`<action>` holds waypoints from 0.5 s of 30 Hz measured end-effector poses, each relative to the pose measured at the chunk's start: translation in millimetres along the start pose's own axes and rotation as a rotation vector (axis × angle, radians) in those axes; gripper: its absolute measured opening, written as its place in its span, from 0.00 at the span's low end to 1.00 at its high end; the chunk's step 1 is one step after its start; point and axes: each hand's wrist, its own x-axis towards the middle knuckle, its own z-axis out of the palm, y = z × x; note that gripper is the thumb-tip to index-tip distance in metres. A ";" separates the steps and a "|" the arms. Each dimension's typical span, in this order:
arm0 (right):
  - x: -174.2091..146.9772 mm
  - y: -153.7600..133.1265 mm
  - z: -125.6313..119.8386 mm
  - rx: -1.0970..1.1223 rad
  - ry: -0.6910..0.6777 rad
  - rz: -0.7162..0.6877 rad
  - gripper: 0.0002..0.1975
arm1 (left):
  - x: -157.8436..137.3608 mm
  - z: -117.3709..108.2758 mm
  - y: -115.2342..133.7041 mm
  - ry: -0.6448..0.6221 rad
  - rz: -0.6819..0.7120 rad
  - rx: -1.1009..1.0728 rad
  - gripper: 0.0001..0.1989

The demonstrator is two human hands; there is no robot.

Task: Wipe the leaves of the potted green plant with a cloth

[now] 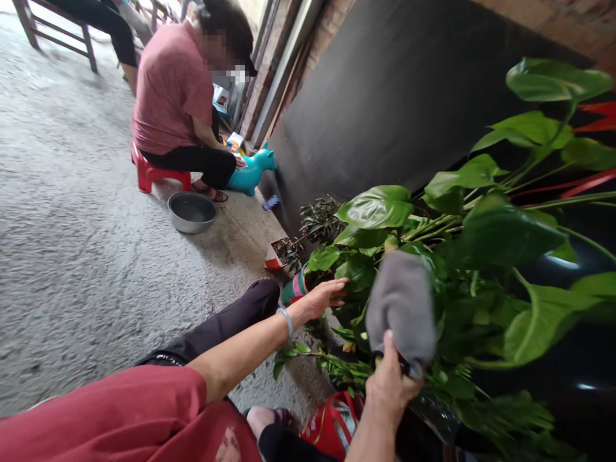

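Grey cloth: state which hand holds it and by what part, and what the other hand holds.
The right hand grips the grey cloth at its lower end. The left hand, open, holds nothing, reaching among the plant's leaves.

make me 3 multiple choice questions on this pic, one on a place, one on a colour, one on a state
1. Where is the metal bowl?
A. on the floor beside the red stool
B. on a table
C. in the plant

2. What colour is the cloth?
A. yellow
B. grey
C. blue

3. What is the right hand doing?
A. lying flat and bare
B. gripping the cloth
C. holding the bowl

Answers: 1 A, the bowl sits on the concrete by the stool. 2 B, the cloth is plain grey. 3 B, its fingers close on the cloth's lower end, while the left hand reaches open toward the leaves.
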 end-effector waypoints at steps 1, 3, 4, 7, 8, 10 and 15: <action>-6.3 -0.8 5.3 0.013 -0.032 0.057 0.39 | -0.8 -1.4 0.2 -0.010 0.002 0.003 0.25; -18.6 1.1 1.7 -0.016 -0.022 0.095 0.35 | -0.4 -5.3 1.2 -0.015 -0.004 0.014 0.26; -23.0 2.0 -5.3 -0.056 0.024 0.079 0.34 | 0.3 -7.4 1.4 -0.017 -0.009 0.014 0.27; -23.5 -1.6 -27.0 -0.186 0.163 -0.053 0.29 | 2.0 -12.1 -1.1 -0.033 -0.015 -0.014 0.28; -20.0 -4.6 -29.2 -0.204 0.197 -0.110 0.28 | 2.3 -12.6 -2.7 -0.035 -0.019 -0.023 0.28; -11.5 -8.6 -22.1 -0.204 0.242 -0.182 0.31 | 2.5 -12.2 -5.8 -0.027 -0.032 -0.030 0.28; -18.6 20.0 21.3 -0.035 -0.049 0.064 0.36 | 2.8 -16.6 -6.9 -0.025 -0.041 -0.038 0.31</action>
